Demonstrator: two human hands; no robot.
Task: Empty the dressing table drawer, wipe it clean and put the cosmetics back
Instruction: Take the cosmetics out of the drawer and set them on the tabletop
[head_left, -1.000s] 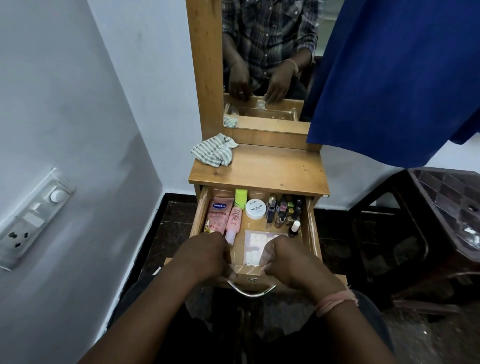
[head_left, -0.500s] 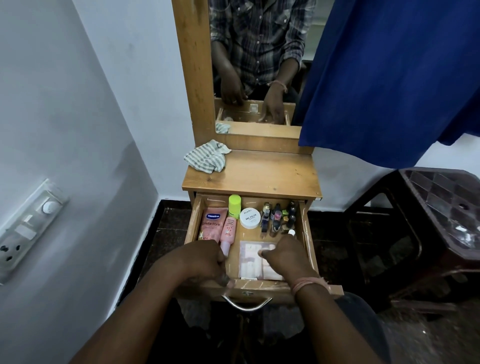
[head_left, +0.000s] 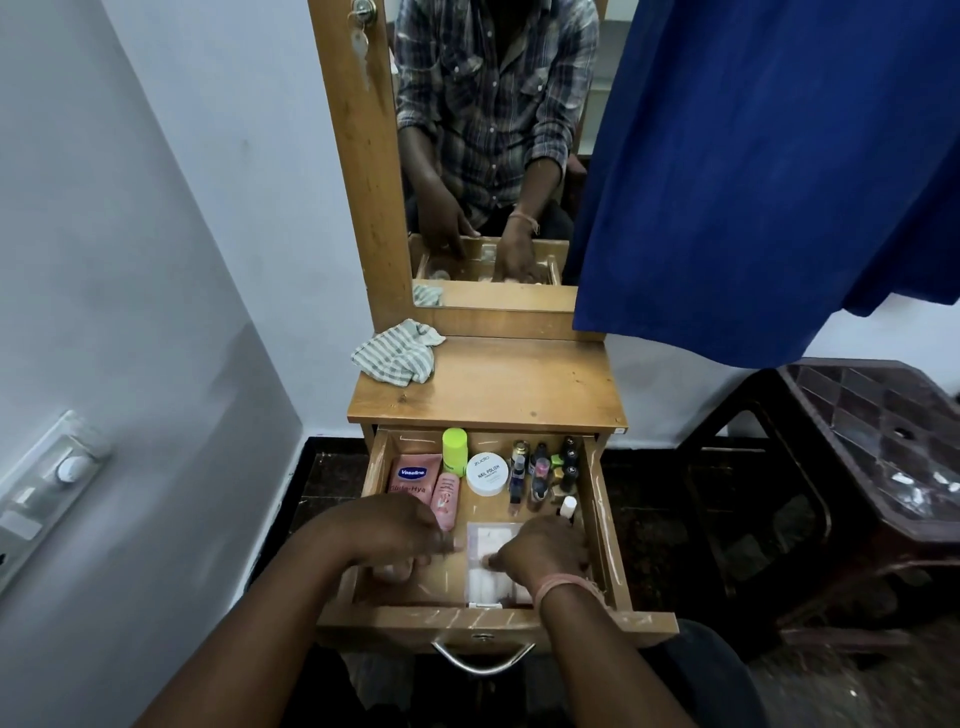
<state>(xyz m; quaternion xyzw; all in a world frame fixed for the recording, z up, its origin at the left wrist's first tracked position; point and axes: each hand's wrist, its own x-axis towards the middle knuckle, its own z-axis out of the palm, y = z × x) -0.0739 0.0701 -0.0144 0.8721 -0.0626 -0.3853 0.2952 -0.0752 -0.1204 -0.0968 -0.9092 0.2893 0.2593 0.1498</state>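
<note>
The wooden drawer (head_left: 483, 616) is standing pulled out beneath the tabletop (head_left: 498, 387), its long axis running from the curved metal handle (head_left: 483, 657) back toward the mirror (head_left: 493, 156). Going left to right inside the drawer, a flat pink Vaseline tube (head_left: 413, 475) is lying lengthwise against the left wall, and just beside it a slimmer pink tube (head_left: 445, 500) is lying the same way, with a lime-green cylinder (head_left: 454, 451) behind it. The left hand (head_left: 384, 530) is hovering over the drawer's front left corner, its grip loosely curled and blurred, so I cannot tell whether it is grasping anything. A round white nail-polish jar (head_left: 487, 473) is sitting in the drawer's middle, then a cluster of small glass bottles (head_left: 543, 470) is standing toward the right rear. The right hand (head_left: 545, 553) is pressing down on a clear, rectangular plastic packet (head_left: 491, 564) in the drawer's front; its grip cannot be judged either. A crumpled striped cloth (head_left: 397, 351) is resting above the drawer.
</note>
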